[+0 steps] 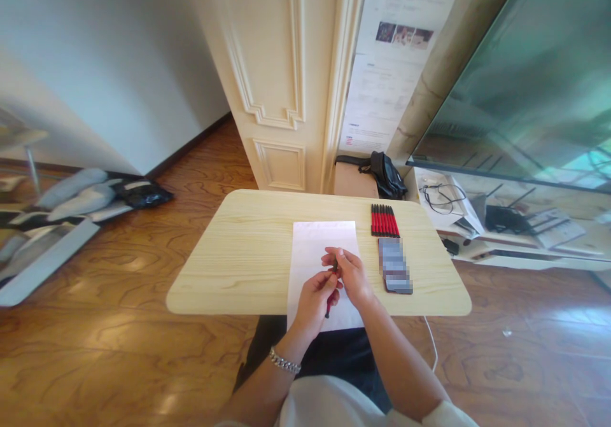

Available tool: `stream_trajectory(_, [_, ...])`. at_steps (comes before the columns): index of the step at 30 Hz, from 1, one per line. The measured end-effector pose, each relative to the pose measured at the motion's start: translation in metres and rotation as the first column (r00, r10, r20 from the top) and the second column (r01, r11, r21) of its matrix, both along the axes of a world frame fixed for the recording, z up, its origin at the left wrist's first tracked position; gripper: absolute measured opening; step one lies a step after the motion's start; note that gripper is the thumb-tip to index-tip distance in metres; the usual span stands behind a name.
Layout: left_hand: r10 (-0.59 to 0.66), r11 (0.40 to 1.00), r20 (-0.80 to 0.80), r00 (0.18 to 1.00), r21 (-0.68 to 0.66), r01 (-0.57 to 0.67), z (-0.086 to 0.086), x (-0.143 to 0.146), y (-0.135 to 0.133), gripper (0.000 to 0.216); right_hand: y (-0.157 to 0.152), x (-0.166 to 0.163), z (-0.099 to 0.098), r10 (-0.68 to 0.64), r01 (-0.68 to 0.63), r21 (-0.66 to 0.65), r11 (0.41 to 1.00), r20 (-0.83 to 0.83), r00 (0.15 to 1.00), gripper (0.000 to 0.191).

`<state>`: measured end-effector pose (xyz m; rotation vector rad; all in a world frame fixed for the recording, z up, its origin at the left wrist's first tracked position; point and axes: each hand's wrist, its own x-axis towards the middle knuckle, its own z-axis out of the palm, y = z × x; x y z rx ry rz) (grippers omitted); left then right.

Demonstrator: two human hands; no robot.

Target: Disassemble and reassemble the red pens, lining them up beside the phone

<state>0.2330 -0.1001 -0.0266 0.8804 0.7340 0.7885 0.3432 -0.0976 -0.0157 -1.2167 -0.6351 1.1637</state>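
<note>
Both hands meet over a white sheet of paper (pixel 319 245) lying on a small light wooden table (pixel 238 255). My left hand (pixel 317 296), with a bracelet at the wrist, is closed round a red and black pen (pixel 329 305). My right hand (pixel 351 271) pinches the pen's upper end with its fingers closed. A row of several more red and black pens (pixel 384 220) lies at the table's far right. A phone (pixel 394 265) lies just right of my right hand.
A cream panelled door stands behind the table. A black bag (pixel 386 174) sits on a box beyond the far edge. A low shelf (pixel 515 249) with cables and papers runs to the right under a glass panel. Grey cushions (pixel 71 195) lie on the wooden floor at left.
</note>
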Motion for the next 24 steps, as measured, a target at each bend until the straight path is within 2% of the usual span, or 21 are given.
stream_trajectory(3, [-0.025, 1.0, -0.023, 0.999, 0.003, 0.025, -0.0016, -0.0004, 0.0002, 0.03, -0.0024, 0.0032, -0.0018, -0.056, 0.055, 0.019, 0.998, 0.06, 0.997, 0.033])
stream_trajectory(8, [-0.044, 0.997, 0.025, 0.999, -0.061, 0.045, 0.0036, 0.0, -0.001, 0.034, -0.0021, 0.0077, 0.0022, 0.083, -0.082, 0.009, 0.997, -0.145, 0.986, 0.039])
stream_trajectory(13, [-0.028, 0.999, -0.021, 0.999, -0.019, 0.027, 0.0079, -0.0011, 0.0024, 0.033, -0.0001, 0.0101, 0.0025, -0.021, 0.024, 0.037, 0.999, -0.065, 0.998, 0.031])
stream_trajectory(17, [-0.016, 0.999, -0.007, 1.0, -0.029, 0.016, 0.0075, -0.0022, 0.0036, 0.032, 0.0, 0.0108, 0.0016, 0.061, -0.058, 0.027, 0.998, -0.125, 0.99, 0.033])
stream_trajectory(22, [-0.023, 1.0, -0.04, 0.999, 0.006, 0.023, 0.0063, -0.0026, 0.0029, 0.032, 0.0005, 0.0099, 0.0039, 0.008, -0.007, 0.037, 0.999, -0.038, 0.999, 0.029])
stream_trajectory(24, [-0.019, 1.0, -0.027, 0.999, 0.01, 0.02, 0.0055, -0.0026, 0.0026, 0.032, 0.0, 0.0097, 0.0049, 0.041, -0.039, 0.035, 0.999, -0.045, 0.998, 0.029])
